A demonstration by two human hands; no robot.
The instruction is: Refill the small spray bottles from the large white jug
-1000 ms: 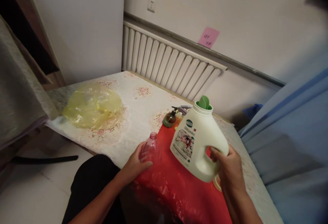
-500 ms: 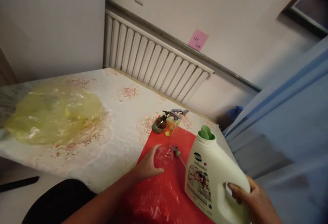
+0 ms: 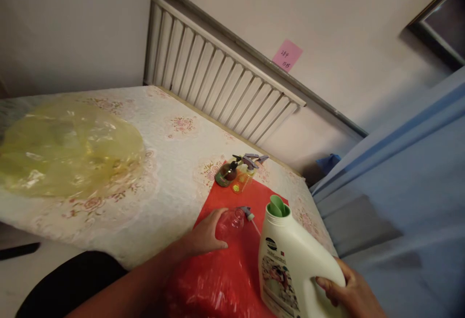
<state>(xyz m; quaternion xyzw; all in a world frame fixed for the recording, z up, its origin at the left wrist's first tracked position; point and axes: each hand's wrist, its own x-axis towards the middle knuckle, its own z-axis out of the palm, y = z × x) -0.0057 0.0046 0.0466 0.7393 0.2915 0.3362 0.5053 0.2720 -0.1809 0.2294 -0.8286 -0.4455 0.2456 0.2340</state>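
My right hand (image 3: 350,294) grips the handle of a white detergent jug (image 3: 290,264) with an open mouth and a green spout, held upright at the lower right. My left hand (image 3: 205,233) wraps around a small clear plastic bottle (image 3: 229,221) that stands on a red plastic sheet (image 3: 225,274). A small grey pump piece (image 3: 248,213) lies just beside that bottle's mouth.
Two small spray bottles (image 3: 236,172) lie at the far edge of the red sheet. A crumpled yellow plastic bag (image 3: 69,148) rests on the floral-covered table (image 3: 170,163) at the left. A radiator (image 3: 218,85) and blue curtain (image 3: 399,187) border the table.
The jug has come down and moved right toward the lower edge. My view has swung to the right, and my left hand stays on the small bottle.
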